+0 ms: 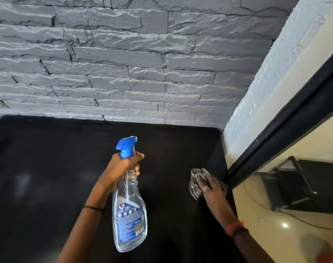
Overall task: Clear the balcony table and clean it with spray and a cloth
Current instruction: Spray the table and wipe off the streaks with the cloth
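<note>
My left hand [124,168] grips the neck of a clear spray bottle [130,211] with a blue trigger head, held above the middle of the black table [48,168], its nozzle facing the far wall. My right hand [212,188] lies flat with straight fingers on a striped cloth [196,184], pressing it onto the tabletop near the right edge. The bottle holds clear liquid and has a blue label.
A grey stone wall [124,63] stands behind the table. A white textured pillar [266,82] and a black-framed window [294,120] run along the right side. A red object [331,257] shows at the bottom right corner.
</note>
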Action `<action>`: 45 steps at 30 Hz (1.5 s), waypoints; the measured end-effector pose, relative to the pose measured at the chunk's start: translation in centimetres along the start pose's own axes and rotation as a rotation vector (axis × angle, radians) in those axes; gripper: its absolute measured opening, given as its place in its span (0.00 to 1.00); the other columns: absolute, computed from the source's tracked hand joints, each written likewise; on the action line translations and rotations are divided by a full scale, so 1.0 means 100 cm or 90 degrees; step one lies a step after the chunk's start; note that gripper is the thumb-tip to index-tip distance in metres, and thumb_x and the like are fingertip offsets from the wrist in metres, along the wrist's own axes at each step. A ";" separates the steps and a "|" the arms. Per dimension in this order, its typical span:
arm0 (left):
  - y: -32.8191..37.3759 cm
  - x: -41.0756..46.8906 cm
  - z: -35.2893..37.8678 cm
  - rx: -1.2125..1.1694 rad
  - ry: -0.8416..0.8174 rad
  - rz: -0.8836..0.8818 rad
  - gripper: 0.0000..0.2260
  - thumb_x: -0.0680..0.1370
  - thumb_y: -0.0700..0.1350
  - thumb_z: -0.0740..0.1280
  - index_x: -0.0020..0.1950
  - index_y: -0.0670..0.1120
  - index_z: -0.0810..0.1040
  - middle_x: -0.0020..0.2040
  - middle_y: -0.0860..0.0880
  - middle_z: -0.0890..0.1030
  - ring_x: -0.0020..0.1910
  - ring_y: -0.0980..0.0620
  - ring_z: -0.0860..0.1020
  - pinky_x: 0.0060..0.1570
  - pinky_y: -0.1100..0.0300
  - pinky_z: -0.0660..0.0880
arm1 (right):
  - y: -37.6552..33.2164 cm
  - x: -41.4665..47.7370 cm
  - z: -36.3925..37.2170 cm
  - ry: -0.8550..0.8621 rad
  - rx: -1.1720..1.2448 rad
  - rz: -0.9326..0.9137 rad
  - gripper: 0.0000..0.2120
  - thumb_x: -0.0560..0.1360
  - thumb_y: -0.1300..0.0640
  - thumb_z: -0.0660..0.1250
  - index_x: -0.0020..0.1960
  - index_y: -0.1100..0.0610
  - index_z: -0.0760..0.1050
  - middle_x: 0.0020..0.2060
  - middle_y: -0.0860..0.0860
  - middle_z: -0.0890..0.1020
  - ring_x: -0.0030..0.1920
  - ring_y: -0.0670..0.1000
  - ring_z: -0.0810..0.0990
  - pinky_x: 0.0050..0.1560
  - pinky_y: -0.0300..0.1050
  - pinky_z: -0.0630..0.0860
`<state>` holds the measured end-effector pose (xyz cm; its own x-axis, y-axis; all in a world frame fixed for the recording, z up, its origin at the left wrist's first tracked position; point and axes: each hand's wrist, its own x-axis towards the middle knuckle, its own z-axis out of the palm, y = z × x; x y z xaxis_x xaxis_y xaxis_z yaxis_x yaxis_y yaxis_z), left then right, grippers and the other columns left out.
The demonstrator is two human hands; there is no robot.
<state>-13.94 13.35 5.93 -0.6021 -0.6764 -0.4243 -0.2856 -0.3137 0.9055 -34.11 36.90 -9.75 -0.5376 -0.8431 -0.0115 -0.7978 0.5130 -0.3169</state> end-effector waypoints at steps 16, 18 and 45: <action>-0.036 -0.091 -0.044 -0.033 0.096 0.023 0.08 0.75 0.42 0.70 0.38 0.44 0.74 0.27 0.46 0.73 0.25 0.50 0.73 0.31 0.56 0.75 | -0.090 -0.203 0.077 -0.219 -0.009 -0.246 0.15 0.80 0.45 0.47 0.62 0.33 0.66 0.74 0.45 0.58 0.73 0.47 0.57 0.67 0.38 0.60; -0.037 -0.098 -0.053 -0.022 0.090 0.035 0.08 0.75 0.43 0.70 0.38 0.44 0.74 0.28 0.46 0.74 0.26 0.50 0.74 0.32 0.55 0.75 | -0.042 -0.231 0.090 -0.137 -0.018 -0.187 0.22 0.77 0.34 0.37 0.55 0.26 0.69 0.75 0.41 0.50 0.74 0.42 0.49 0.64 0.24 0.53; -0.135 -0.288 -0.270 -0.008 0.177 0.010 0.07 0.75 0.43 0.70 0.39 0.44 0.74 0.27 0.47 0.74 0.25 0.50 0.74 0.34 0.56 0.74 | -0.219 -0.290 0.110 -0.056 0.137 -0.091 0.37 0.72 0.73 0.57 0.71 0.41 0.57 0.73 0.42 0.45 0.75 0.47 0.47 0.75 0.40 0.40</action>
<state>27.34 19.07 6.00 -0.3773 -0.8377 -0.3949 -0.2674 -0.3098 0.9125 1.92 48.37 -12.93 -0.3905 -0.9201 -0.0315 -0.7822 0.3497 -0.5157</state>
